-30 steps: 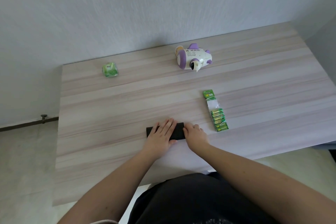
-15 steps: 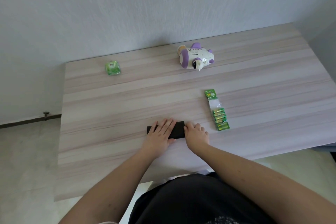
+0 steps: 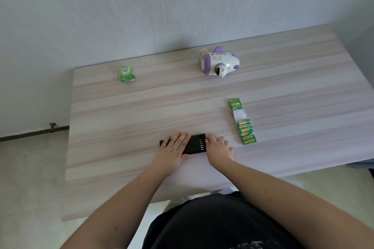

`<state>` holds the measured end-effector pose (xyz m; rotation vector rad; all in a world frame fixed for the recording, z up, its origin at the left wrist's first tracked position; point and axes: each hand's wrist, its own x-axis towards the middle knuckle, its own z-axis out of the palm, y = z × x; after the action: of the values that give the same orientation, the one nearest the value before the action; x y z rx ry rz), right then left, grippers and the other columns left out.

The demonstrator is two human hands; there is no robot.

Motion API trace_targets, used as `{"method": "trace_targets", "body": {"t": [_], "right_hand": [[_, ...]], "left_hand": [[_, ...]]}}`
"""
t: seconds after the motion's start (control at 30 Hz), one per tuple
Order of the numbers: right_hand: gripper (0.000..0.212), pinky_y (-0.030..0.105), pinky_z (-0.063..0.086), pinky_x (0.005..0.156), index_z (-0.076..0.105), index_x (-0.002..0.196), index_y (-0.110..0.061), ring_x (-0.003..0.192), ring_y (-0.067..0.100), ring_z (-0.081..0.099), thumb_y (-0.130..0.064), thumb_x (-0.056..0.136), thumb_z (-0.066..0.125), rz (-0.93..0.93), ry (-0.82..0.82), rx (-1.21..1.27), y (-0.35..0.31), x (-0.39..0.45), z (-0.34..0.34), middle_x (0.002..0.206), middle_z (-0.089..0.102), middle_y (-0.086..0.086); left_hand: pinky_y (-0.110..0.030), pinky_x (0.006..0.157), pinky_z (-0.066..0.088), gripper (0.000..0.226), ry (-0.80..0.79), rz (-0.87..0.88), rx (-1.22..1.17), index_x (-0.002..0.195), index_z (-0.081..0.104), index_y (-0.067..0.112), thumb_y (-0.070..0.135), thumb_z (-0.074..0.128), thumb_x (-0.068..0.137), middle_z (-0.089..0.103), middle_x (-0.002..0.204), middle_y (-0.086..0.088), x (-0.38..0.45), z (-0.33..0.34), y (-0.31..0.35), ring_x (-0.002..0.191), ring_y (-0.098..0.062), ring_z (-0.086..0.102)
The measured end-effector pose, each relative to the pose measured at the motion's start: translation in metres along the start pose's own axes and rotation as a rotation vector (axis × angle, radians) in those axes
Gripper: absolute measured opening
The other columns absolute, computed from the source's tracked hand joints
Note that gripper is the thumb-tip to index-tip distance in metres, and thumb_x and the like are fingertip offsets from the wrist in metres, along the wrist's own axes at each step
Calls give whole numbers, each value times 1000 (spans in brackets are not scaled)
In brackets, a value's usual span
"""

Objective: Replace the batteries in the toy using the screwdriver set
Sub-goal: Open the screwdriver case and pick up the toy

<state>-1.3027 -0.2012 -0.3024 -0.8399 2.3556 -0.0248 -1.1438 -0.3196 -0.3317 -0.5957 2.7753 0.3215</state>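
A black screwdriver set case [image 3: 195, 143] lies near the table's front edge. My left hand [image 3: 174, 150] rests flat on its left part. My right hand [image 3: 218, 148] grips its right end, where a row of small bits shows in the pulled-out tray. A white and purple toy [image 3: 219, 62] lies on its side at the back of the table. A green strip pack of batteries [image 3: 242, 122] lies to the right of my right hand.
A small green packet [image 3: 126, 74] sits at the back left of the wooden table [image 3: 141, 119]. A wall runs right behind the table. Floor shows beyond the left and right edges.
The case's tray has slid out to the right under my right hand, so a row of bits now shows. My left hand stays pressed on the case.
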Motion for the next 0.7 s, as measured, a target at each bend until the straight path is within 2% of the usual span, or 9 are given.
{"method": "trace_targets", "body": {"t": [0.13, 0.27, 0.33, 0.6, 0.7], "right_hand": [[35, 42, 38, 89, 41, 120, -19, 106, 28, 46, -38, 104, 17, 3, -12, -4, 0, 1, 0, 116, 47, 10], [36, 42, 36, 89, 41, 122, -20, 108, 28, 45, -39, 104, 17, 12, -32, 0, 0, 2, -1, 118, 46, 10], [36, 41, 36, 88, 41, 122, -20, 107, 27, 45, -39, 104, 16, 16, -29, 1, 0, 2, -1, 118, 46, 10], [39, 41, 37, 89, 42, 122, -18, 109, 27, 45, -44, 103, 19, 6, -29, -28, -1, 1, 0, 119, 46, 10], [44, 43, 37, 92, 43, 123, -17, 111, 29, 44, -47, 102, 19, -7, -27, -52, -2, -2, 1, 120, 45, 10]], "left_hand": [[-40, 113, 19, 68, 10, -6, 5, 150, 28, 17, 53, 32, 92, 37, 154, 1, -8, -1, -8, 141, -19, 35], [-43, 111, 36, 67, 5, -21, -13, 149, 27, 17, 53, 31, 92, 38, 153, 1, -10, -2, -7, 140, -18, 38], [-44, 109, 39, 67, -4, -22, -24, 149, 26, 17, 52, 31, 92, 38, 153, 1, -11, -2, -7, 140, -18, 38], [-49, 108, 39, 66, -11, -46, -10, 148, 28, 17, 52, 31, 93, 39, 152, 0, -12, -1, -6, 140, -19, 38], [-55, 113, 28, 71, -24, -67, -38, 149, 31, 14, 56, 26, 91, 36, 154, -4, -7, 0, 4, 144, -21, 30]]}}
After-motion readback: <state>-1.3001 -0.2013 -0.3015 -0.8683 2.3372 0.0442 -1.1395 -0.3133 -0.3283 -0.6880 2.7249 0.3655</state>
